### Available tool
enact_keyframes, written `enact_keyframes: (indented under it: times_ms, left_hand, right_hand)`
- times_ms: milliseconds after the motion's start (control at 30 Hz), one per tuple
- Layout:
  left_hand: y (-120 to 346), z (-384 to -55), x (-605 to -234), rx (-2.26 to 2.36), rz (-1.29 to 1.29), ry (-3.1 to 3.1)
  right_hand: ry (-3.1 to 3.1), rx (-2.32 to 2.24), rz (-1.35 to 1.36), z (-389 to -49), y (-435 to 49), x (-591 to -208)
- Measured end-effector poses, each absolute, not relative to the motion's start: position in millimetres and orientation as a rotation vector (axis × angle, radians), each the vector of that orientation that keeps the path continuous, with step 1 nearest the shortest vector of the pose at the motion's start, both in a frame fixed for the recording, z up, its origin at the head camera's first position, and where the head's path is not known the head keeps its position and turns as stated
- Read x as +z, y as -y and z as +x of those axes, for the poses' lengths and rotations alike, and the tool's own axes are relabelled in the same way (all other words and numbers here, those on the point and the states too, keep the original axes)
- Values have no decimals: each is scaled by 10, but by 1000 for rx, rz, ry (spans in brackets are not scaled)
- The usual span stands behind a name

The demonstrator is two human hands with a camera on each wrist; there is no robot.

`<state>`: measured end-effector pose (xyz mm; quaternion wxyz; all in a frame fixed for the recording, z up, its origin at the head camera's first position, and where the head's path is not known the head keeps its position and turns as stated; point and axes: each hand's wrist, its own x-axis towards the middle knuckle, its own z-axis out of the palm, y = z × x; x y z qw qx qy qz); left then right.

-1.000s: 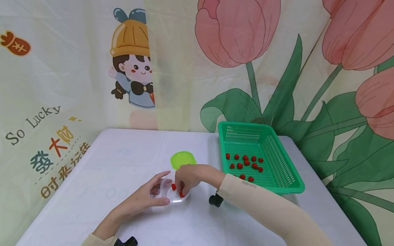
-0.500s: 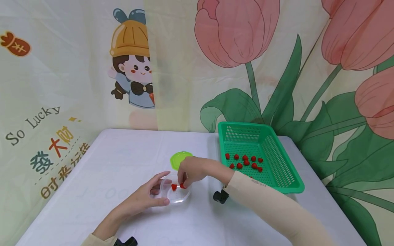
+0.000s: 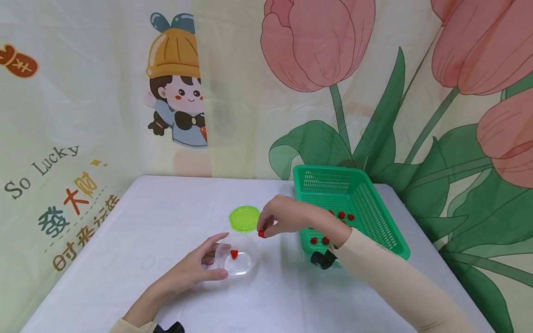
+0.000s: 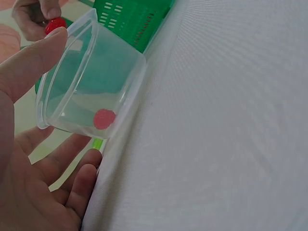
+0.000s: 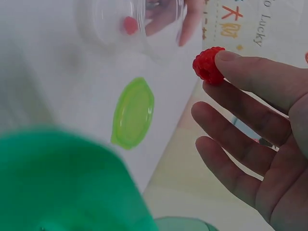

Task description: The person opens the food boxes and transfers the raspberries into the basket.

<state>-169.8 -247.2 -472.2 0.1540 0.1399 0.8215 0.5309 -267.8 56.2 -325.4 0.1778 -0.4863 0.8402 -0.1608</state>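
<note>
A red raspberry (image 3: 261, 233) is pinched between the thumb and index finger of my right hand (image 3: 287, 213), in the air between the clear plastic tub (image 3: 240, 267) and the green basket. The right wrist view shows this raspberry (image 5: 208, 65) up close, its hollow end visible, the other fingers spread apart. My left hand (image 3: 197, 266) holds the tub from its left side, thumb at the near side and fingers behind. One raspberry (image 4: 104, 119) lies at the bottom of the tub, which stands upright on the white table.
A green perforated basket (image 3: 385, 217) with several raspberries stands at the right, partly hidden by my right forearm. A light-green lid (image 3: 244, 218) lies flat behind the tub. A printed curtain (image 3: 233, 92) hangs behind the white-covered table (image 3: 179, 203).
My right hand has lifted a raspberry up out of the tub and carried it right, towards the basket. The left hand and the tub have stayed in place.
</note>
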Motion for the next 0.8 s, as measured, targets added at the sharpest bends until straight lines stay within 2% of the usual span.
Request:
enact_keyframes:
  times_ms: [433, 800]
  left_hand:
    - [2491, -1685, -4730, 1542, 429, -2363]
    - [2477, -1684, -4717, 1535, 430, -2354]
  right_hand:
    - [-2513, -661, -1220, -2750, -1481, -3177]
    - [-2583, -641, -1157, -2801, -2189, -3477]
